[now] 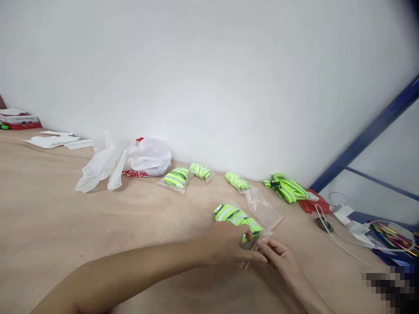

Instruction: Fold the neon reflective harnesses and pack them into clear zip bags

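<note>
A rolled neon yellow-green reflective strap bundle (235, 214) lies inside a clear zip bag (266, 234) with a red seal line, low on the tan surface. My left hand (225, 244) reaches across the bag's near side, its fingers and thumb closed on the open-end edge. At that same edge, my right hand (278, 255) pinches the plastic between thumb and fingers. Part of the bag's mouth is hidden behind my fingers. Just beyond lies another clear zip bag (262, 207), flat, touching a bagged neon bundle (237, 181).
Two more bagged neon bundles (176, 176) rest near the wall, beside a white plastic bag (152, 157). Loose neon straps (288, 187) lie by a red bag (316, 203). White cables, a power strip (352, 222) and a blue metal frame (366, 135) stand right. White papers (55, 139) lie left.
</note>
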`<action>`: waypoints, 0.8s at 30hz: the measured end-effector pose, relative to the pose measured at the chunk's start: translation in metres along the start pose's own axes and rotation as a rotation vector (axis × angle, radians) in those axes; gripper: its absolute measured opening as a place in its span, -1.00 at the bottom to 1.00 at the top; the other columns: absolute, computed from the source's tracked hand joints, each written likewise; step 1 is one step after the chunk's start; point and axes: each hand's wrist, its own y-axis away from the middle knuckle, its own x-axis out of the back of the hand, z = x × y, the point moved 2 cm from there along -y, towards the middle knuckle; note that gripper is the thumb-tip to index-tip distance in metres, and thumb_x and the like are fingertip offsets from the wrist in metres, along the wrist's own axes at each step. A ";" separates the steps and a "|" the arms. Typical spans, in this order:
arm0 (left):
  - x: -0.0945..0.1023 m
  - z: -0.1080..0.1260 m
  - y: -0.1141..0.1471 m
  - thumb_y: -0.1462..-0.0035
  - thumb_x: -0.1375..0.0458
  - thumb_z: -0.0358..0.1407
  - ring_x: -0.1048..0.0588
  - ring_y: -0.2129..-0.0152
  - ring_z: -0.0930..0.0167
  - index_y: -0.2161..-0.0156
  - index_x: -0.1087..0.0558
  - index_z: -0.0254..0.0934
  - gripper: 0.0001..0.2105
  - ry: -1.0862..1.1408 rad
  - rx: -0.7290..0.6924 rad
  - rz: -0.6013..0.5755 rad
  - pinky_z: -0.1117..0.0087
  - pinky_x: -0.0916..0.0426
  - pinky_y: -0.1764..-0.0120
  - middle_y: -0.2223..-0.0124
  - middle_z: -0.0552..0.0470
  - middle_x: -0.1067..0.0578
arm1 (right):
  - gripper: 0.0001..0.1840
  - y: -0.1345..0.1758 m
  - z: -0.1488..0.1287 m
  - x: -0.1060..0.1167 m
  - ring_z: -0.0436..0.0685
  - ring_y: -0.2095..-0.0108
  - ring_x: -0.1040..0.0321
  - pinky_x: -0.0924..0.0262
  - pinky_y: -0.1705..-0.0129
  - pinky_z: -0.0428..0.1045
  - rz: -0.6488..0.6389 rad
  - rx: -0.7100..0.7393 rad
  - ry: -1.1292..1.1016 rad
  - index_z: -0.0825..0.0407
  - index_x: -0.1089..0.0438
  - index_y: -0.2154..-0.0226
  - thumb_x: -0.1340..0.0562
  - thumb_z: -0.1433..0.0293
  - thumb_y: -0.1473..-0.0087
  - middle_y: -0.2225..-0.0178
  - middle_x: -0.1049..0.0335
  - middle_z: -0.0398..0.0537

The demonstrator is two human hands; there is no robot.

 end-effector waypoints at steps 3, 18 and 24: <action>0.011 0.009 0.003 -0.11 -0.28 -0.07 -0.42 0.52 0.42 0.27 -0.50 -0.19 -0.77 0.045 -0.030 0.003 0.45 -0.11 0.48 0.47 0.12 -0.51 | -0.42 0.001 -0.016 -0.006 0.12 0.49 -0.29 -0.23 0.42 0.00 -0.045 0.082 0.110 0.02 -0.42 0.62 -0.39 -0.17 0.23 0.56 -0.39 -0.04; -0.040 0.101 0.044 -0.05 -0.11 -0.33 -0.30 0.73 0.51 0.47 -0.29 -0.25 -0.89 0.468 0.020 -0.074 0.52 -0.13 0.62 0.67 0.19 -0.34 | -0.61 0.093 -0.027 0.023 0.11 0.37 -0.26 -0.22 0.24 -0.01 -0.192 0.336 0.019 0.03 -0.35 0.54 -0.28 0.06 -0.04 0.48 -0.34 -0.12; -0.052 0.110 0.043 -0.02 -0.07 -0.27 -0.28 0.76 0.51 0.46 -0.28 -0.25 -0.89 0.549 0.071 0.054 0.52 -0.14 0.63 0.70 0.20 -0.30 | -0.67 0.119 -0.002 0.051 0.15 0.28 -0.33 -0.23 0.17 0.01 -0.174 0.362 -0.027 0.01 -0.27 0.58 -0.24 0.16 -0.03 0.39 -0.40 -0.07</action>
